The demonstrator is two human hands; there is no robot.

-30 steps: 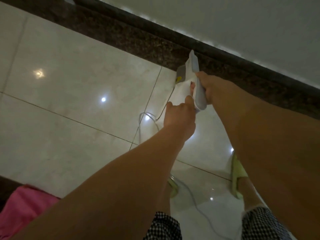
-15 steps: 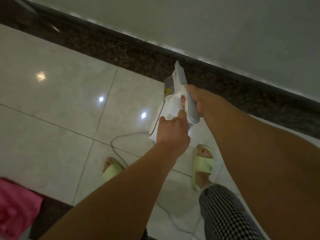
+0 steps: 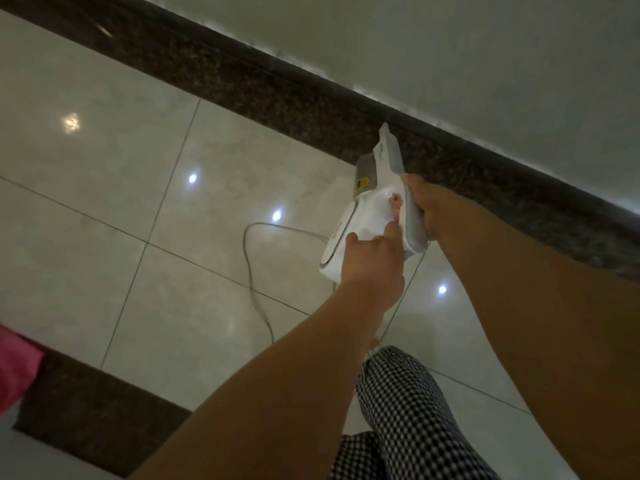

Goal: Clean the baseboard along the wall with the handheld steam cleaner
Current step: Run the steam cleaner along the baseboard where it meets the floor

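A white and grey handheld steam cleaner (image 3: 372, 199) points its nozzle at the dark speckled baseboard (image 3: 277, 95), which runs diagonally below the pale wall. My right hand (image 3: 427, 204) wraps the grey handle on the cleaner's right side. My left hand (image 3: 372, 256) grips the rear of the white body from behind. The nozzle tip sits right at the baseboard's face; I cannot tell whether it touches.
A grey power cord (image 3: 256, 278) loops over the glossy beige floor tiles (image 3: 104, 202) to the left of the cleaner. A dark stone strip (image 3: 93, 410) and a pink cloth (image 3: 15, 368) lie at the lower left. My checked trouser leg (image 3: 405, 410) is below my arms.
The view and the cleaner have shifted along the baseboard, with both hands keeping their grip. My slippered feet have left the view and the cord loop now lies further left of the cleaner.
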